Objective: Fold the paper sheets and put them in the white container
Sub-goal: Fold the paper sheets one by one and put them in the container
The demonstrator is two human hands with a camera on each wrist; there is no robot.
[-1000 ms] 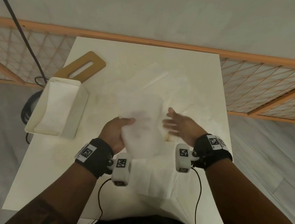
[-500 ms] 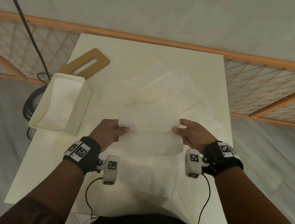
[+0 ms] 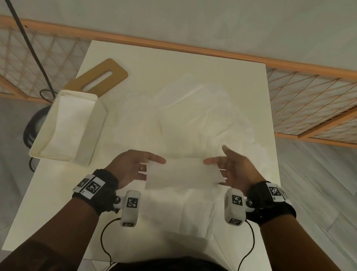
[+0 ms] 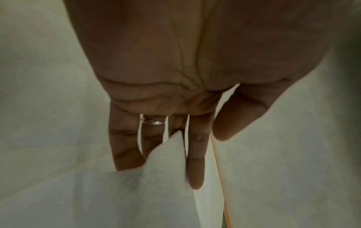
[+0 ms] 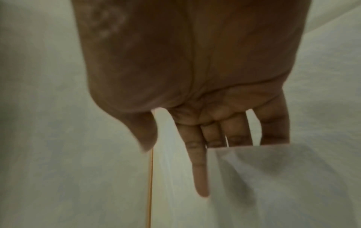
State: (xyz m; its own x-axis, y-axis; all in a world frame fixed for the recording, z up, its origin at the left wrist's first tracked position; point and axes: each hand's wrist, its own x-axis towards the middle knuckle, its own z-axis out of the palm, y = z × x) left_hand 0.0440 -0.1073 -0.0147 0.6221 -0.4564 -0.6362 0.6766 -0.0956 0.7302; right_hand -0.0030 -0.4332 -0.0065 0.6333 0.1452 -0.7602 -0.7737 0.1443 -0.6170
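A folded white paper sheet (image 3: 182,174) hangs flat between my hands above the table's near half. My left hand (image 3: 149,165) has its index finger over the sheet's left end and the other fingers under it. My right hand (image 3: 215,168) mirrors this at the right end, thumb stretched away. All fingers are straight. In the left wrist view the sheet (image 4: 156,192) covers my middle fingertips beside the index finger (image 4: 196,162). The right wrist view shows the sheet (image 5: 273,177) across three fingers, the index finger (image 5: 199,169) free. The white container (image 3: 88,128) stands to the left, paper inside.
A loose heap of thin paper sheets (image 3: 196,119) covers the middle of the white table (image 3: 61,201); more sheets (image 3: 188,213) lie under my hands. A wooden board with a slot (image 3: 101,78) lies behind the container. An orange lattice rail (image 3: 315,99) runs behind the table.
The sheet went from a loose bundle in my left hand to a flat strip spread between both hands. My fingers have since straightened from a pinch, and the hands moved slightly nearer.
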